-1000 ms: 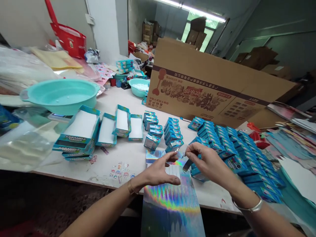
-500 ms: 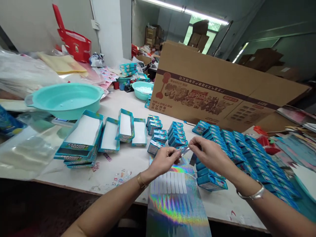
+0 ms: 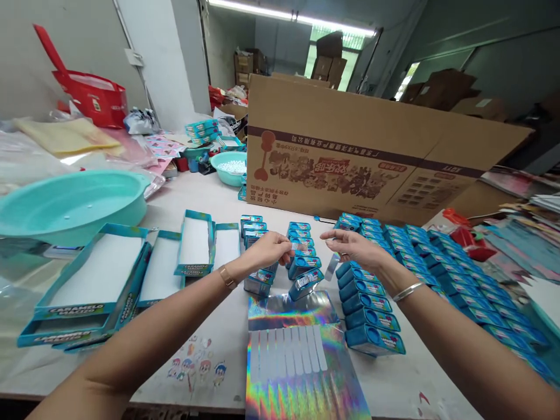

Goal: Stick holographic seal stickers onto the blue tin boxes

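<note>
My left hand [image 3: 273, 249] is closed in a pinch on a small clear piece of film [image 3: 300, 247], in front of the middle rows of small blue boxes [image 3: 305, 267]. Across a gap, my right hand [image 3: 352, 248] has a clear strip [image 3: 332, 266] hanging below its fingertips, beside the near right row of blue boxes [image 3: 374, 339]. One blue box [image 3: 305, 284] stands turned at an angle between the hands and a shiny rainbow sheet [image 3: 350, 394]. Several pale strips [image 3: 286, 351] lie side by side on that sheet.
Open blue trays [image 3: 79, 274] with white bottoms are stacked at left, near a large turquoise basin [image 3: 74, 201]. A big cardboard box [image 3: 394, 128] rises behind the blue boxes. Many more blue boxes [image 3: 464, 286] fill the right side. Small cartoon stickers [image 3: 196, 364] lie near the front edge.
My hands were close together with clear film between them; now they are apart, each with its own piece. The view has shifted, and the near blue box now stands uncovered.
</note>
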The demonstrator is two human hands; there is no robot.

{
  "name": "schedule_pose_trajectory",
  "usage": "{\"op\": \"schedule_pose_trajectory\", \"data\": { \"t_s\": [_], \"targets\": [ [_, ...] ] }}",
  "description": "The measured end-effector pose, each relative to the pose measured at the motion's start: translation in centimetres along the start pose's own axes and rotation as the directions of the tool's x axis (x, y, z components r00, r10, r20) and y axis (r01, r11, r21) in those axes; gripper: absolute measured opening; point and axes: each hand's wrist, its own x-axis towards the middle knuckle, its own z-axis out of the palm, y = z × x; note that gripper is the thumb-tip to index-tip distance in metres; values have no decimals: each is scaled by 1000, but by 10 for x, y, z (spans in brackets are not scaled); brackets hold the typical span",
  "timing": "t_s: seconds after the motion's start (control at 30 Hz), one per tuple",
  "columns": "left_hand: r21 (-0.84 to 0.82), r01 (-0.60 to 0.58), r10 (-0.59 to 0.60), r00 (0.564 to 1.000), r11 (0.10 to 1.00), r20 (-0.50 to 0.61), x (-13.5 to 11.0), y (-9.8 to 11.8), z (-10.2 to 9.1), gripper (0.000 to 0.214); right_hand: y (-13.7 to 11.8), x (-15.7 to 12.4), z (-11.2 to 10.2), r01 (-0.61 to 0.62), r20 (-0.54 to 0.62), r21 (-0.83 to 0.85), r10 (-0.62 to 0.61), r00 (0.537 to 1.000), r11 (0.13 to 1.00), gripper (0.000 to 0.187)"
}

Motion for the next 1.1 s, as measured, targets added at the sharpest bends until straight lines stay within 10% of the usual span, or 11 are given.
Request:
{"op": "schedule_pose_trajectory", "data": {
  "t_s": [0.3,0.63,1.1],
  "targets": [
    [44,44,-48,992,998,114,22,26,-12,25,-5,32,5,-5,357,75,-22,934,997,63],
    [323,-27,20,1000,946,24,97,-8,-43,23,-20,94,-3,-34,139,-155,56,989,987,30],
    [487,167,-127,985,858,-115,160,-23,-41,44,-13,160,6,-33,17,-693,62,998,720,21]
  ]
}}
